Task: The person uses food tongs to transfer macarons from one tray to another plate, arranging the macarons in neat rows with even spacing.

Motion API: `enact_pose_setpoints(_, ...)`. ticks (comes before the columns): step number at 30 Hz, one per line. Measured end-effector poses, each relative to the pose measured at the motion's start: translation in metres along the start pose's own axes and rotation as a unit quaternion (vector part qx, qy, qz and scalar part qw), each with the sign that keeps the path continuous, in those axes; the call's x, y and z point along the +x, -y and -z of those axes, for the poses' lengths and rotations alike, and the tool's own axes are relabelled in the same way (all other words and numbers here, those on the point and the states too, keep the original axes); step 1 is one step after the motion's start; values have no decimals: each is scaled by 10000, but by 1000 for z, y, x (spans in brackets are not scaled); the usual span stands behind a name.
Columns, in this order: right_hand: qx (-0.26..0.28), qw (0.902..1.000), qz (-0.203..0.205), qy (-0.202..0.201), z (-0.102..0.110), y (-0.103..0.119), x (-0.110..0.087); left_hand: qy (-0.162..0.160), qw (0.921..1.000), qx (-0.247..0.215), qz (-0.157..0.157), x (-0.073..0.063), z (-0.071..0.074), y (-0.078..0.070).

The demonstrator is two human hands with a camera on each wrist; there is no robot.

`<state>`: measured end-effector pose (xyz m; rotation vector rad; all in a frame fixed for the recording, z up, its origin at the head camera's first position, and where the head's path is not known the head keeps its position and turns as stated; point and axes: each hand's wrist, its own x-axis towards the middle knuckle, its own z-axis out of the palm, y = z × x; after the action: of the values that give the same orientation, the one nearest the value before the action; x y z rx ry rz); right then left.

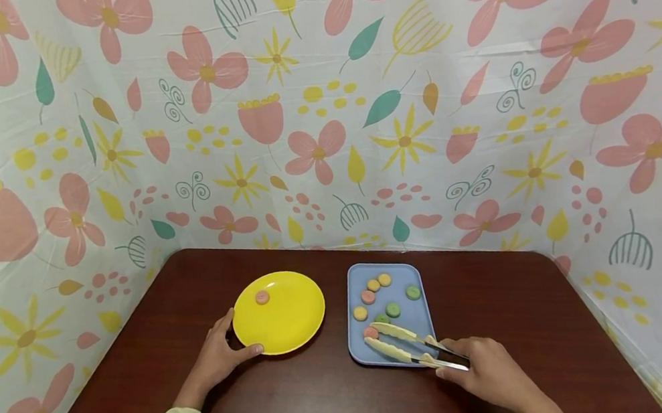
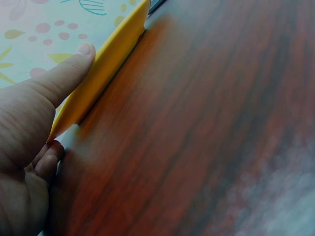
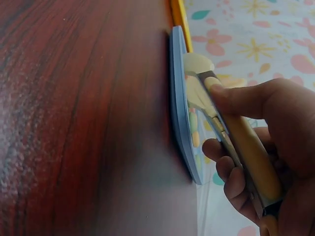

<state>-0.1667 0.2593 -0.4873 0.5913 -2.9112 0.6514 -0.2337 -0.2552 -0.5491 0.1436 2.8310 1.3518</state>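
My right hand (image 1: 484, 369) grips a pair of tongs (image 1: 403, 347) with cream tips and metal arms. The tong tips lie on either side of a pink macaron-like disc (image 1: 370, 332) in the blue tray (image 1: 355, 352); whether they squeeze it I cannot tell. Partly hidden behind the upper tip is a green disc (image 1: 382, 319). My left hand (image 1: 216, 356) holds the yellow plate (image 1: 286, 325) at its left rim, thumb along the near edge, as the left wrist view also shows. One pink disc (image 1: 262, 297) sits on that plate.
Several more discs lie in the tray, among them a yellow one (image 1: 360, 312), a green one (image 1: 393, 309) and a pink one (image 1: 367, 296). Plate and tray stand apart on a dark wooden table (image 1: 303, 404). A flower-patterned cloth (image 1: 320, 100) hangs behind and beside it.
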Motion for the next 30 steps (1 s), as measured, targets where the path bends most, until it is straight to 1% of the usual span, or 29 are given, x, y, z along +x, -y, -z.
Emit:
enact_pose_setpoints(4, 87, 9999, -1, -108, 1, 1, 1, 5, 10000, -12, 11, 0, 0, 0)
enact_pose_setpoints(10, -67, 9994, 87, -339, 10, 5, 6, 11, 10000, -37, 24, 0, 0, 0)
enact_pose_setpoints(15, -77, 9992, 84, -371, 18, 9, 13, 1, 10000, -15, 36, 0, 1, -1)
enact_pose_setpoints(23, -198, 9987, 242, -406, 31, 22, 35, -29, 10000, -52, -13, 0, -1, 0)
enact_pose_setpoints(26, -148, 9990, 250, -354, 33, 28, 45, -35, 10000, -65, -18, -1, -1, 0)
enact_pose_setpoints(30, -82, 9986, 344, -383, 35, 36, 59, -30, 10000, -89, -7, -1, 0, -2)
